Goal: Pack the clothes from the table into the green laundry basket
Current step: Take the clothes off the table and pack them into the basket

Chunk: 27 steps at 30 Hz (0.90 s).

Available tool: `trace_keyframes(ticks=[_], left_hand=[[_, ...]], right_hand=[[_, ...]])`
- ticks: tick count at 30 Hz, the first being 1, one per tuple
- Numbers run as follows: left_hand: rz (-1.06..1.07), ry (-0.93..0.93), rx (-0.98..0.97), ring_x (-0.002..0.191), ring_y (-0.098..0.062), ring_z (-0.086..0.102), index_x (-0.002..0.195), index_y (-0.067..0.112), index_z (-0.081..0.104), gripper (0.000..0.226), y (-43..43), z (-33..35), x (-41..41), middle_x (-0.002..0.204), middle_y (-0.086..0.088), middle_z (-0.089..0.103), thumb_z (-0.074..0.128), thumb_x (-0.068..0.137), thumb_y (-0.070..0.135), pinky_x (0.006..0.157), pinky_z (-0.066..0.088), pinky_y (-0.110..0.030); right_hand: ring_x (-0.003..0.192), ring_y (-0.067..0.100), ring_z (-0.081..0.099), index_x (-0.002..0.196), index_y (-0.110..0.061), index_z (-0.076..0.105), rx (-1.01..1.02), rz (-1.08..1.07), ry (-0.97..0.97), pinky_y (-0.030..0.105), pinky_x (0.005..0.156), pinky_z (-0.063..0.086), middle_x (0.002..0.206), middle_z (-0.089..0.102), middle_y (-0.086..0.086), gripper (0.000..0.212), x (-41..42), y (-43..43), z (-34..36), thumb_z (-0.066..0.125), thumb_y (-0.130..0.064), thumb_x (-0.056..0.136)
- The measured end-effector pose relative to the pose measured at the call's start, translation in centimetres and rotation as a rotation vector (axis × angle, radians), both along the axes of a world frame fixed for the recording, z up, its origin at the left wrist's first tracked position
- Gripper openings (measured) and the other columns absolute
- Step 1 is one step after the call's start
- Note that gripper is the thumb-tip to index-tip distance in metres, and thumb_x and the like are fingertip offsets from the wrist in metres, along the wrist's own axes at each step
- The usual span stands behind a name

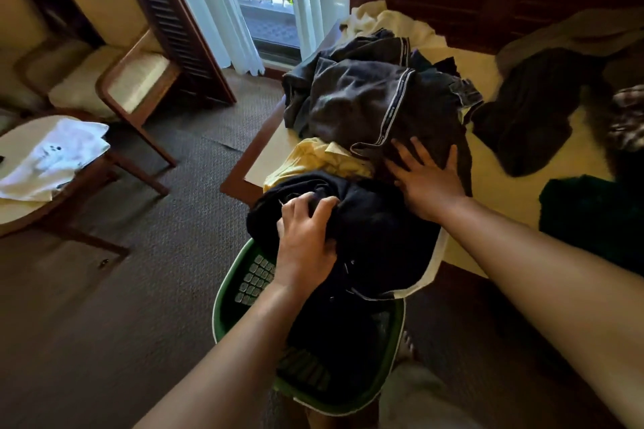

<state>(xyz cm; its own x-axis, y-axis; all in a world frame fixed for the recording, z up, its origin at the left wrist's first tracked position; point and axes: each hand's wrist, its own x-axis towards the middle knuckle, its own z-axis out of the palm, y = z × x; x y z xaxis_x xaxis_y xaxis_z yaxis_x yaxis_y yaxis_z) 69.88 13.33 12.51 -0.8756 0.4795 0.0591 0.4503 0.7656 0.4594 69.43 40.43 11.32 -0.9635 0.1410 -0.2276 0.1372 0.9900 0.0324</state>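
The green laundry basket (224, 292) stands on the carpet (139, 272) just against the near edge of the table (275, 150), below the person's arms. A navy garment (380, 237) spills off that edge and hangs down into the basket, filling most of it; it is too dark to tell whether it is one piece or several. The left hand (306, 240) is on top of this cloth, its fingers (324, 204) curled and bunching a fold of it. The right hand (427, 179) lies flat, fingers (400, 154) spread wide and holding nothing, pressing on a dark grey garment (359, 104) with white-edged trim that is heaped on the table. A yellow garment (313, 162) is wedged between the grey heap and the navy cloth. Behind the heap lies a cream towel (386, 23). Further right on the table are a black garment (522, 118), a dark green garment (585, 209) and a checked cloth (629, 115), well apart from the hands. To the left stand a wooden chair (136, 80) and a white cloth (55, 157) on a small round side table.
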Motion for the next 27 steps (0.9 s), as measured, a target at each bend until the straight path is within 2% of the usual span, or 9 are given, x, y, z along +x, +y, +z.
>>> trace_keyframes(ticks=[3, 5, 7, 11, 13, 16, 20, 24, 27], left_hand=[[-0.025, 0.01, -0.212, 0.152, -0.043, 0.001, 0.152, 0.044, 0.034, 0.099, 2.4, -0.2, -0.7, 0.165, -0.01, 0.011, 0.076, 0.066, 0.02, 0.115, 0.021, -0.072], [-0.082, 0.016, -0.333, 0.151, -0.044, -0.029, 0.159, 0.052, 0.009, 0.117, 4.3, -0.4, -1.4, 0.169, -0.006, -0.022, 0.08, 0.069, 0.029, 0.114, 0.006, -0.077], [-0.146, 0.018, -0.414, 0.149, -0.042, -0.037, 0.159, 0.052, -0.012, 0.131, 6.0, -0.7, -2.2, 0.167, -0.001, -0.035, 0.084, 0.07, 0.042, 0.11, 0.0, -0.082], [-0.177, -0.059, -0.565, 0.159, -0.038, -0.003, 0.158, 0.05, -0.018, 0.13, 8.7, -1.7, -3.9, 0.173, 0.004, 0.009, 0.078, 0.072, 0.068, 0.107, -0.002, -0.086], [-0.179, -0.081, -0.602, 0.155, -0.038, 0.016, 0.16, 0.049, 0.007, 0.107, 9.7, -1.2, -4.1, 0.161, 0.005, 0.034, 0.076, 0.079, 0.057, 0.105, 0.003, -0.088], [-0.186, -0.044, -0.533, 0.134, -0.033, 0.043, 0.139, 0.045, 0.053, 0.062, 9.5, 0.3, -4.0, 0.13, 0.01, 0.056, 0.067, 0.081, 0.03, 0.107, 0.027, -0.076], [-0.364, -0.128, -0.437, 0.12, -0.026, 0.051, 0.128, 0.042, 0.063, 0.063, 4.7, 1.0, -1.1, 0.119, 0.013, 0.059, 0.056, 0.067, 0.028, 0.096, 0.04, -0.052], [-0.297, -0.119, -0.34, 0.112, -0.026, 0.055, 0.128, 0.039, 0.065, 0.073, -1.1, -0.5, 3.5, 0.118, 0.014, 0.062, 0.057, 0.057, 0.025, 0.087, 0.046, -0.046], [-0.192, -0.094, -0.259, 0.108, -0.025, 0.057, 0.125, 0.039, 0.066, 0.074, -3.6, -1.3, 4.5, 0.117, 0.017, 0.064, 0.058, 0.053, 0.023, 0.082, 0.05, -0.046]], right_hand=[[0.154, 0.021, -0.019, 0.157, -0.043, 0.01, -0.008, -0.007, -0.014, 0.079, 0.11, -0.002, 0.168, -0.015, -0.009, 0.056, -2.0, 2.3, -1.0, 0.031, -0.037, 0.106], [0.154, 0.02, -0.018, 0.157, -0.044, 0.011, -0.027, -0.018, -0.01, 0.079, 0.11, 0.001, 0.168, -0.014, -0.009, 0.057, -3.4, 3.7, -1.4, 0.034, -0.036, 0.105], [0.154, 0.02, -0.018, 0.157, -0.044, 0.01, -0.056, -0.032, -0.014, 0.079, 0.11, 0.005, 0.168, -0.014, -0.01, 0.061, -4.9, 5.1, -1.4, 0.037, -0.034, 0.104], [0.153, 0.021, -0.02, 0.157, -0.045, 0.006, -0.116, -0.108, -0.033, 0.077, 0.111, 0.007, 0.168, -0.014, -0.011, 0.069, -6.9, 7.0, -0.7, 0.043, -0.032, 0.1], [0.153, 0.022, -0.02, 0.157, -0.045, 0.005, -0.133, -0.123, -0.041, 0.077, 0.112, 0.005, 0.168, -0.014, -0.01, 0.067, -7.0, 7.3, -0.5, 0.04, -0.031, 0.101], [0.153, 0.022, -0.02, 0.156, -0.046, 0.006, -0.139, -0.133, -0.026, 0.077, 0.112, 0.003, 0.168, -0.013, -0.01, 0.064, -6.8, 7.4, -0.9, 0.037, -0.033, 0.103], [0.151, 0.029, -0.025, 0.156, -0.047, 0.007, -0.124, -0.161, -0.053, 0.078, 0.111, -0.001, 0.167, -0.018, -0.007, 0.064, -6.3, 6.9, -0.8, 0.039, -0.035, 0.102], [0.152, 0.038, -0.019, 0.155, -0.044, 0.019, -0.103, -0.056, 0.094, 0.076, 0.112, -0.005, 0.169, -0.01, 0.002, 0.055, -2.0, 2.9, -1.5, 0.033, -0.043, 0.102], [0.153, 0.032, -0.02, 0.155, -0.048, 0.019, -0.145, -0.07, 0.017, 0.078, 0.11, -0.005, 0.169, -0.009, -0.005, 0.054, 2.2, 0.3, -3.4, 0.028, -0.048, 0.101]])
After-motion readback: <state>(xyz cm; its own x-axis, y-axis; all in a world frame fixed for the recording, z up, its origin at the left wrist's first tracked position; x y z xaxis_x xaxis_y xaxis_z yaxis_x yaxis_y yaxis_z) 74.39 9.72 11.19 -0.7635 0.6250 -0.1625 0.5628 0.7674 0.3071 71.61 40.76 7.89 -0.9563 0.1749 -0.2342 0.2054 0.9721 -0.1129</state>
